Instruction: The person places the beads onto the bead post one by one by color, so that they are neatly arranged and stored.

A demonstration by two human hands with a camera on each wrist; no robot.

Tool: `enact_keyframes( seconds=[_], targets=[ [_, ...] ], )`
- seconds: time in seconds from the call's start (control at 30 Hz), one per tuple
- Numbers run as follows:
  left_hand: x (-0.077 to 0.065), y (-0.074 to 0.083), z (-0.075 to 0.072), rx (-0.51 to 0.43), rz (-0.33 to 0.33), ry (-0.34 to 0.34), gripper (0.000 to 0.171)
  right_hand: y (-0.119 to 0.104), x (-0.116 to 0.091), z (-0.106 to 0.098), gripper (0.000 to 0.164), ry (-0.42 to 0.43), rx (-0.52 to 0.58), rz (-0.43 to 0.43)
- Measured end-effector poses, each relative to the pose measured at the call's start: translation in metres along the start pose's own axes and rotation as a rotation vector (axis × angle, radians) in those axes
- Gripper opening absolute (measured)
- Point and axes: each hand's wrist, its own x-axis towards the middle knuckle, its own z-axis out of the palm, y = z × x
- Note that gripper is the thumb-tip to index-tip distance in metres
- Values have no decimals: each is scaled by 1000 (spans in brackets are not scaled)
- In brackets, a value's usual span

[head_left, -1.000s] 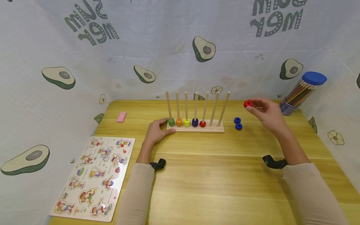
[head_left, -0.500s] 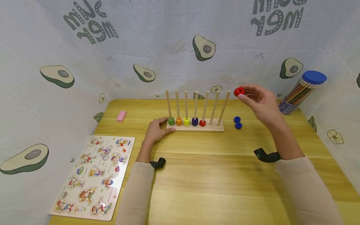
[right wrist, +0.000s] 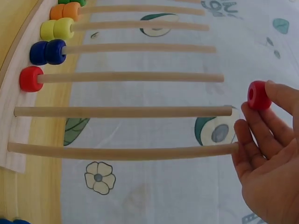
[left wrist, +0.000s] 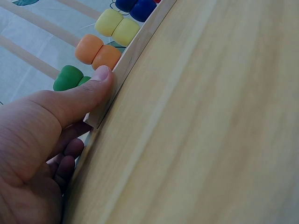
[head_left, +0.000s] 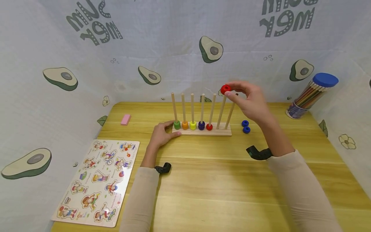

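My left hand [head_left: 161, 134] grips the left end of a wooden peg stand [head_left: 215, 132], its thumb against the front edge. Several upright rods rise from the stand. Green [left wrist: 68, 78], orange [left wrist: 89, 49], yellow [left wrist: 110, 22] and dark blue beads [right wrist: 47, 52] sit in pairs at the bottoms of the left rods. One red bead [right wrist: 31, 79] is on the rod after them; the two rightmost rods carry none. Between thumb and fingertips my right hand [head_left: 251, 100] pinches another red bead [right wrist: 259, 95], just off the rod tips, near the second rod [right wrist: 126, 111] from the right.
Two loose blue beads [head_left: 245, 126] lie on the table right of the stand. A pencil tub [head_left: 298, 111] with a blue lid stands at the back right. A pink block [head_left: 125, 120] and a picture puzzle board [head_left: 97, 183] lie at left. A patterned cloth [head_left: 176, 48] hangs behind.
My right hand has carried the red bead leftward and up, from above the loose blue beads to the rod tops. The left hand has stayed on the stand.
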Motion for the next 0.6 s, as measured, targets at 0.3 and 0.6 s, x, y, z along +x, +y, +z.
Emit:
enact_keyframes(
  seconds=[0.3,0.6],
  targets=[
    [0,0,0,2,3,-1,73,0,8,15,40,-51,-78,52],
    [1,0,0,0,-1,0,74,2,12,24,40,-71,-76,45]
  ],
)
